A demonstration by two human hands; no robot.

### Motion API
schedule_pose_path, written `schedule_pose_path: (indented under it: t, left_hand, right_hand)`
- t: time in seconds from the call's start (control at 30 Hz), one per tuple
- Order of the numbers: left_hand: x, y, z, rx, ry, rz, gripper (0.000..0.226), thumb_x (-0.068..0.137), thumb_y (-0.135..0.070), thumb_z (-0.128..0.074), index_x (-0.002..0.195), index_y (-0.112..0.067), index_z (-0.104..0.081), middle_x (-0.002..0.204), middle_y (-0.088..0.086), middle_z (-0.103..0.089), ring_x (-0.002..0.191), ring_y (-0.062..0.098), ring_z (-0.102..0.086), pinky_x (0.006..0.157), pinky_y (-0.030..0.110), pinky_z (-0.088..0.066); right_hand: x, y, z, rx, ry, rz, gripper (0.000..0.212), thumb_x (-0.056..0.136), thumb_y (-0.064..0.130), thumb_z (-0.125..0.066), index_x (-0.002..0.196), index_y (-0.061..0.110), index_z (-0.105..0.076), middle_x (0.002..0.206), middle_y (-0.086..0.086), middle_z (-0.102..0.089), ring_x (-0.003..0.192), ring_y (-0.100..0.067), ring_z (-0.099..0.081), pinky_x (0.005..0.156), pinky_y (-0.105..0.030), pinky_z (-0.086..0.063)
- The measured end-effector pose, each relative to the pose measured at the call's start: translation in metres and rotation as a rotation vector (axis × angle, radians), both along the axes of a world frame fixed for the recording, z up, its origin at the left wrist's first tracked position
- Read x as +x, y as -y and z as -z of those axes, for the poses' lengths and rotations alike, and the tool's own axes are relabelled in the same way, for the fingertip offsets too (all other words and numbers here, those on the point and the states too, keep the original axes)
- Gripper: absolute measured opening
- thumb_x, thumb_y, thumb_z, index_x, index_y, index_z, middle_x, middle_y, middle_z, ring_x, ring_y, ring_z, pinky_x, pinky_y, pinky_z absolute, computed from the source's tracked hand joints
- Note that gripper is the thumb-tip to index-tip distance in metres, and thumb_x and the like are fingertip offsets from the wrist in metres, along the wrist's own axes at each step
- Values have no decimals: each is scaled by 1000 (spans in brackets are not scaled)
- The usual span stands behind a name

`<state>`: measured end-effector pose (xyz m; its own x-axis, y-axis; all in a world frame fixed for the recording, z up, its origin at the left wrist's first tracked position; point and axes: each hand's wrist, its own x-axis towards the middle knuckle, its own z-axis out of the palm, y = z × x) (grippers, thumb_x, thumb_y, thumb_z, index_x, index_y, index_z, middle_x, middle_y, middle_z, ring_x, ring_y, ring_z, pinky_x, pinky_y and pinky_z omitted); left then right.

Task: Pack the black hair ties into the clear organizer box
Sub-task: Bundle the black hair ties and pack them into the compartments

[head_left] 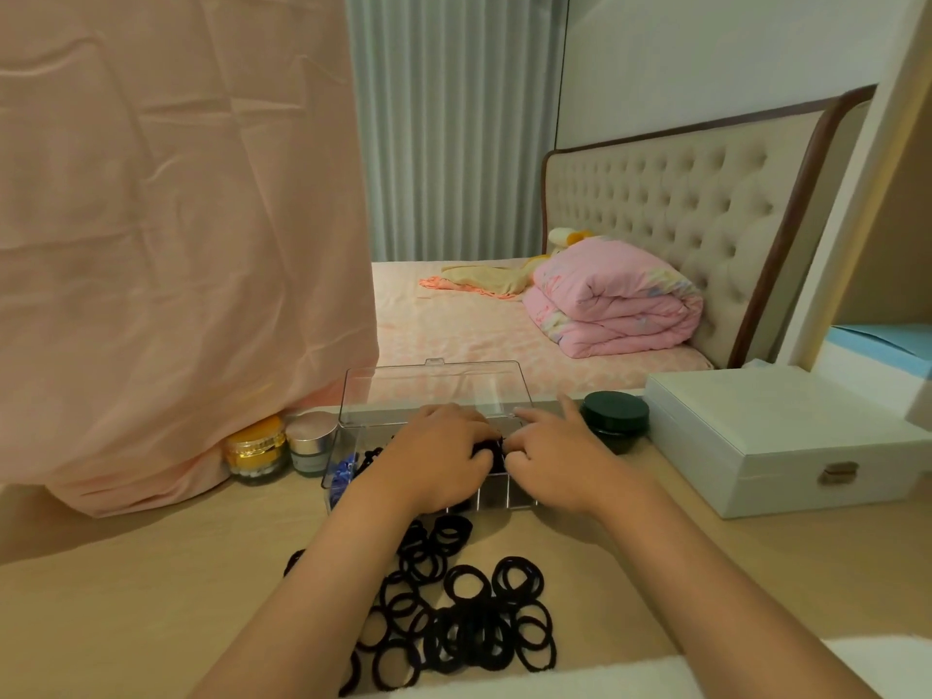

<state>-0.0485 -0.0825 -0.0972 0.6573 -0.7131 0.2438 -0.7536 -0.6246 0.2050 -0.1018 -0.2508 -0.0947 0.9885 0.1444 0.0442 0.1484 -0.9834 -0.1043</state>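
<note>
- Gripped a bunch of black hair ties (491,450) in curled left hand (444,459), over the clear organizer box (497,496).
- Pinched the same bunch with right hand (560,464), pointer finger straight.

No readable text, number or brand showing anywhere. Small jar with silver lid (311,449) carrying faint print on glass body, blurring out, not legible. Gold-capped jar (255,449) showing only shiny banding, no letters resolving. Dark green lid (614,412) and white case (787,436) showing plain surfaces; metal clasp on case too small for any mark to be telling. Clear organizer box (433,391) showing no lettering.
</note>
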Motion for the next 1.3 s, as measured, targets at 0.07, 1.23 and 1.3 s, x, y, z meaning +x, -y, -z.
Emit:
schedule_pose_path:
  t: [0.07, 1.23, 1.3]
  left_hand:
    - [1, 2, 1, 4, 45, -2, 39, 100, -31, -43, 134, -30, -62, 136, -10, -60, 128, 12, -44, 116, 32, -18]
    - [6, 17, 4, -92, -33, 0, 37, 94, -23, -49, 124, -28, -69, 129, -10, -63, 123, 12, -44, 106, 39, -40]
    - [6, 17, 7, -81, -53, -3, 38, 93, -24, -50, 127, -25, -68, 133, -8, -61, 125, 12, -43, 108, 39, -39]
  right_hand:
    - [2, 0, 3, -25, -18, -4, 44, 100, 28, -31, 99, 19, -75, 131, 4, -66, 150, -10, -25, 123, -54, 15]
    - [4, 10, 9, -118, 125, -68, 61, 89, 36, -20, 105, 24, -78, 138, 14, -63, 146, -10, -33, 122, -51, 19]
    - [3, 8, 7, -122, 88, -58, 58, 93, 34, -22, 111, 23, -76, 140, 13, -62, 148, -11, -31, 120, -53, 22]
